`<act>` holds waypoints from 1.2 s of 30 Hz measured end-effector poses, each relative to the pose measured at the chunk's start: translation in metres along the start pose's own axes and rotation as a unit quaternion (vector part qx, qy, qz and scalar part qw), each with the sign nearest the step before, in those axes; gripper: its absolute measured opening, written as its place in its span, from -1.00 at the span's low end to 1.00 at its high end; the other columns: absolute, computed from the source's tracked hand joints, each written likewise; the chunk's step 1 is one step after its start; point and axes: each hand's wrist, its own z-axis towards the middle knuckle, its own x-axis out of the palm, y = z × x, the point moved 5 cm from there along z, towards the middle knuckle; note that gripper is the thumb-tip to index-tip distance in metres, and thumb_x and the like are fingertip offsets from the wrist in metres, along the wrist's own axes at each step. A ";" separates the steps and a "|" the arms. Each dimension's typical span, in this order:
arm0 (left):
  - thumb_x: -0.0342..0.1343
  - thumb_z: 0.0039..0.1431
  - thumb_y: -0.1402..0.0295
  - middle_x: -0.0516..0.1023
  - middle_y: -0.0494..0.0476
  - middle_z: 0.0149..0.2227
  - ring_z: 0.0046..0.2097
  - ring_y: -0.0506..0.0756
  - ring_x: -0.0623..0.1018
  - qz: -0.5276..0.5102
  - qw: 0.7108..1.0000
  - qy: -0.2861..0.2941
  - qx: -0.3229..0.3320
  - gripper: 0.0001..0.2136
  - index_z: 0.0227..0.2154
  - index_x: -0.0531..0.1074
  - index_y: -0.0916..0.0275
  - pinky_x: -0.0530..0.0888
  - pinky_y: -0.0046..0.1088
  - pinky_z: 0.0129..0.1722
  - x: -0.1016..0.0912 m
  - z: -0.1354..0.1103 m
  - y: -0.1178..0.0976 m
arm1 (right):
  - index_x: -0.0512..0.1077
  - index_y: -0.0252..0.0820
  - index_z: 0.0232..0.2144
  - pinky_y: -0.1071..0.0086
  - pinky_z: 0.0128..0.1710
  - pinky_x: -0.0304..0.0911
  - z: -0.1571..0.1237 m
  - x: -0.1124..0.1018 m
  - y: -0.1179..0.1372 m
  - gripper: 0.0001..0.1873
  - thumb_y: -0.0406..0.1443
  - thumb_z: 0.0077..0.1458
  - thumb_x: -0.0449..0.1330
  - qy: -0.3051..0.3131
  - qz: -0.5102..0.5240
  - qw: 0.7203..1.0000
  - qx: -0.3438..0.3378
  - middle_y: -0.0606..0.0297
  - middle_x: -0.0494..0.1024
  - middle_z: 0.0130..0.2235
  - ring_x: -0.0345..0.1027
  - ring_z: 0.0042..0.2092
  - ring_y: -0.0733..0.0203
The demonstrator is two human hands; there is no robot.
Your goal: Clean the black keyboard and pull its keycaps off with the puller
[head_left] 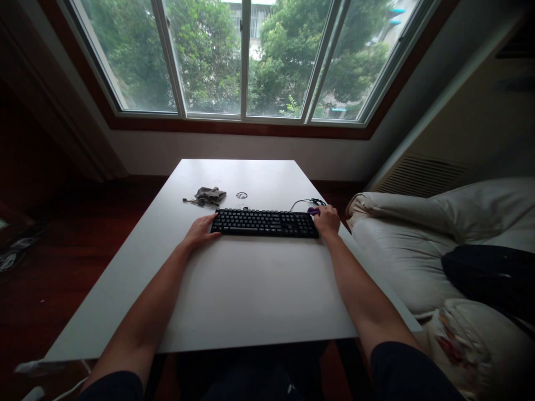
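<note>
A black keyboard (264,223) lies flat across the white table. My left hand (199,231) grips its left end, the thumb at the front corner and the fingers along the side toward the back. At the right end, my right hand (328,221) is closed on a small purple tool (313,211), held over the keyboard's back right corner. Most of that tool is hidden by the fingers, so I cannot tell its kind. A thin black cable (307,201) lies curled on the table just behind my right hand.
Behind the keyboard's left end lies a crumpled grey cloth (210,195), with a small slim brush-like item (189,200) beside it. A small ring-shaped item (241,195) is behind the keyboard. The white table (259,289) reaches toward the window; a pale sofa (388,245) stands to the right.
</note>
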 end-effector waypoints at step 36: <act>0.21 0.14 -0.01 0.35 0.24 0.31 0.29 0.35 0.34 0.021 1.000 -0.006 0.000 -0.22 0.37 0.18 0.13 0.26 -0.07 0.30 0.000 0.000 0.001 | 0.52 -0.13 -0.09 0.33 -0.04 0.26 -0.001 0.033 0.091 -0.70 -0.37 0.23 0.05 0.084 0.153 0.973 -0.149 0.20 0.61 -0.09 0.43 -0.08 0.10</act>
